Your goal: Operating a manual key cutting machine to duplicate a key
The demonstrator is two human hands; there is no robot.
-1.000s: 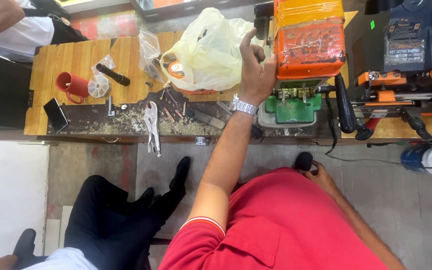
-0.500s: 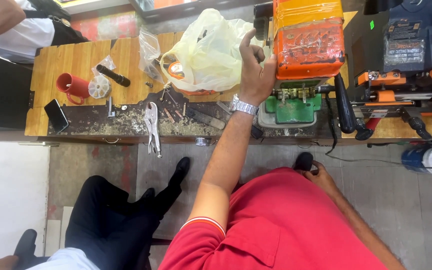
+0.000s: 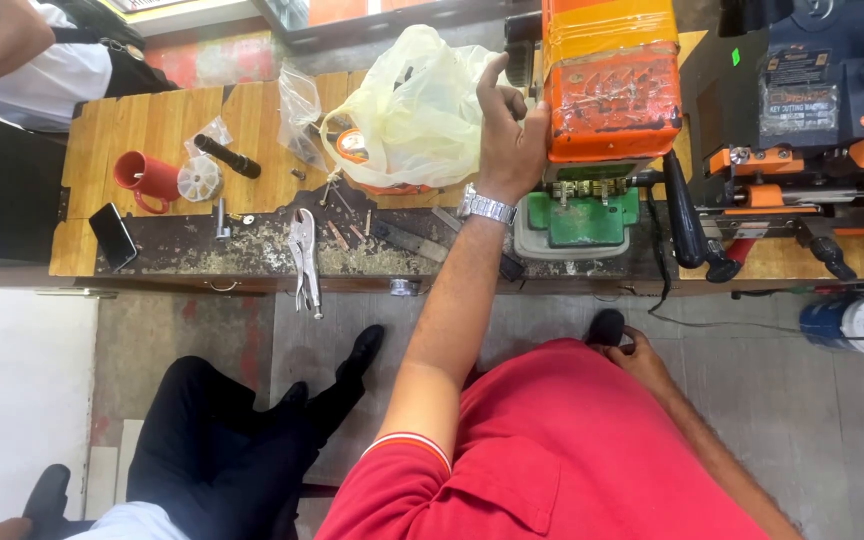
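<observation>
Left hand: raised hand (image 3: pixel 508 140) pressed against the side of the orange box (image 3: pixel 612 90), fingers spread and curled, index up; unchanged from the two earlier frames, so the contact is being held, not adjusted.
Right hand: low hand (image 3: pixel 642 358) closed around a dark round knob (image 3: pixel 607 326) (what it belongs to is hidden).
Orange box: sits on the green-based machine (image 3: pixel 580 215) at the bench's middle.
Yellow plastic bag (image 3: pixel 414 105): touching the left hand; holds an orange-rimmed round thing, barely visible.
Red mug (image 3: pixel 146 178): contents not visible.
Locking pliers (image 3: pixel 303 258): lying on the bench edge.
</observation>
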